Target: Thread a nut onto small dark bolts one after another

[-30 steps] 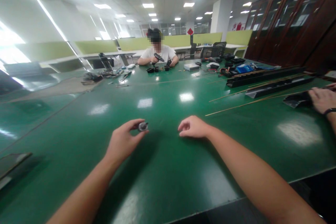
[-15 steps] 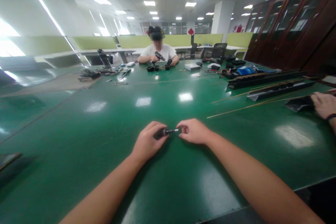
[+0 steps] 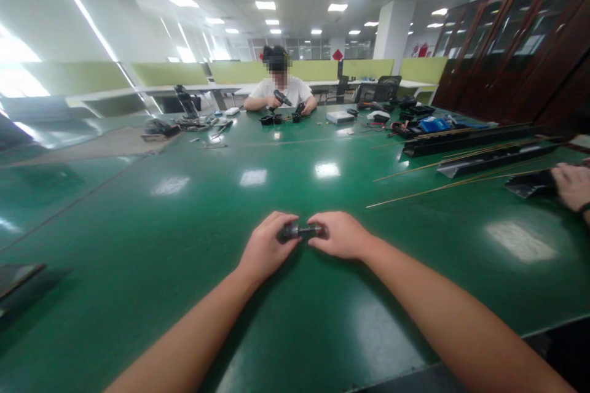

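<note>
The left hand [image 3: 265,244] is grasping a dark cylindrical tool [image 3: 293,231], its fingers wrapping the thicker end from above and below. The right hand [image 3: 343,235] is facing it, its fingers curving around the narrow end; whether they are pinching that end or merely circling it, I cannot tell. The tool is pointing sideways between the two hands, over the near middle of the green desk [image 3: 207,212], and the hands are covering both its ends, so only the middle stretch is showing clearly.

Farther right, thin rods [image 3: 408,197] are stretching across the desk, the nearest tip ending beyond the right hand and to its right. Two dark channel pieces [image 3: 491,161] are lying among them, and at the right edge a co-worker's hand [image 3: 573,184] is partly covering another black piece [image 3: 529,184]. A blue bundle [image 3: 434,124] is sitting behind the channels, with a white box [image 3: 340,117] resting well to its left.

Across the desk, a person [image 3: 262,89] is holding a drill-like tool [image 3: 282,97] above small black parts [image 3: 270,120]. Leftward, a heap of loose items [image 3: 159,129] is spreading near the far side. At the left border, a flat panel [image 3: 18,277] is jutting into view, well apart from the left hand.
</note>
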A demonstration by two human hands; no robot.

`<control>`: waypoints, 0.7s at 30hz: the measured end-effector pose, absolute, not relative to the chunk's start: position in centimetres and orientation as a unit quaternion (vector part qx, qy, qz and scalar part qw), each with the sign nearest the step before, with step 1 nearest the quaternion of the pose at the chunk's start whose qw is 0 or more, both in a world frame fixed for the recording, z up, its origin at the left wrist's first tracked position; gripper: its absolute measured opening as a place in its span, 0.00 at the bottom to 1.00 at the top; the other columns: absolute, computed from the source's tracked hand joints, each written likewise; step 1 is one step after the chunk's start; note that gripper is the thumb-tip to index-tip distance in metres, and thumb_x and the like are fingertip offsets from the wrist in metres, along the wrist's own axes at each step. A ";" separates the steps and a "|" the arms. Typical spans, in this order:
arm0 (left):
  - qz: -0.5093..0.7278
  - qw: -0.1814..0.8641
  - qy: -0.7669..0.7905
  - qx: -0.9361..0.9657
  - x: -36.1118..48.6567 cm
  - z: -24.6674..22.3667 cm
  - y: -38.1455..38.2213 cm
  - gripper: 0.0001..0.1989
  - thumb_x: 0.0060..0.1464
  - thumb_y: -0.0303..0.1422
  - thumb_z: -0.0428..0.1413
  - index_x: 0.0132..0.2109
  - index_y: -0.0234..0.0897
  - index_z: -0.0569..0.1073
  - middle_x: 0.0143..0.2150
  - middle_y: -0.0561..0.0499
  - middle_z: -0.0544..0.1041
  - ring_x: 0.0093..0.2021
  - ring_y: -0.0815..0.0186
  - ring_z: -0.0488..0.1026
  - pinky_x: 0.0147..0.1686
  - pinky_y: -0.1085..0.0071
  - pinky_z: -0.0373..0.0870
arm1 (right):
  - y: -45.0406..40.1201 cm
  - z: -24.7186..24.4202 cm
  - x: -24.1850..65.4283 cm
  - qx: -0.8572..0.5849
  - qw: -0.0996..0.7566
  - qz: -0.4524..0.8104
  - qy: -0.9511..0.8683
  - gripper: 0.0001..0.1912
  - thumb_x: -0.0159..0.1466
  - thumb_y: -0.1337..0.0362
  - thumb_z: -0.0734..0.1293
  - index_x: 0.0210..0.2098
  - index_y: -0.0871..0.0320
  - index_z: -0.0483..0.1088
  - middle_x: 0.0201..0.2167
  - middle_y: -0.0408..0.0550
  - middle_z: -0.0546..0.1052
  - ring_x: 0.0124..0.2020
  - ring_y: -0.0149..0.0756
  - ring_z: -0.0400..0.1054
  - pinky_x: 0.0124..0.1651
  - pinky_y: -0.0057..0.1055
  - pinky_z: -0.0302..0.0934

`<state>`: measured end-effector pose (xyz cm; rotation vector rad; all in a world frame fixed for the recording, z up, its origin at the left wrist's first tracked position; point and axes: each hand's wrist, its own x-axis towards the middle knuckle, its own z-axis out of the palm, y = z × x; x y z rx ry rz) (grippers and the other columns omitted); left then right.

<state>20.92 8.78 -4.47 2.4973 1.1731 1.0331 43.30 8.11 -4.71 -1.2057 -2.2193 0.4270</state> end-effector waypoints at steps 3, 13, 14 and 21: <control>0.349 0.096 0.391 0.846 20.9 -4.5 8.8 0.16 0.53 0.28 0.61 0.49 0.40 0.73 0.44 0.50 0.75 0.44 0.64 0.72 0.46 0.67 0.71 | 8.0 -4.7 43.2 -0.453 0.291 0.159 -0.828 0.17 0.58 0.59 0.72 0.46 0.54 0.74 0.34 0.45 0.78 0.31 0.33 0.69 0.34 0.27 0.58; 0.348 0.096 0.377 0.853 20.9 -4.8 8.9 0.11 0.54 0.29 0.60 0.45 0.41 0.75 0.44 0.51 0.74 0.44 0.66 0.72 0.46 0.70 0.71 | 8.4 -5.0 42.5 -0.413 0.314 0.221 -0.826 0.11 0.66 0.57 0.66 0.41 0.56 0.77 0.37 0.46 0.79 0.37 0.33 0.70 0.39 0.28 0.59; 0.347 0.097 0.378 0.853 21.0 -4.8 8.9 0.10 0.54 0.29 0.60 0.45 0.41 0.75 0.44 0.51 0.74 0.44 0.66 0.73 0.45 0.70 0.71 | 8.4 -5.0 42.4 -0.404 0.318 0.226 -0.827 0.11 0.67 0.58 0.65 0.41 0.56 0.77 0.37 0.46 0.79 0.38 0.33 0.70 0.40 0.28 0.60; 0.350 0.097 0.395 0.844 21.0 -4.8 8.8 0.15 0.53 0.33 0.62 0.48 0.40 0.74 0.44 0.50 0.77 0.44 0.64 0.74 0.46 0.68 0.72 | 8.6 -5.5 42.3 -0.398 0.337 0.208 -0.828 0.08 0.65 0.64 0.67 0.41 0.58 0.76 0.37 0.47 0.79 0.37 0.34 0.70 0.41 0.29 0.61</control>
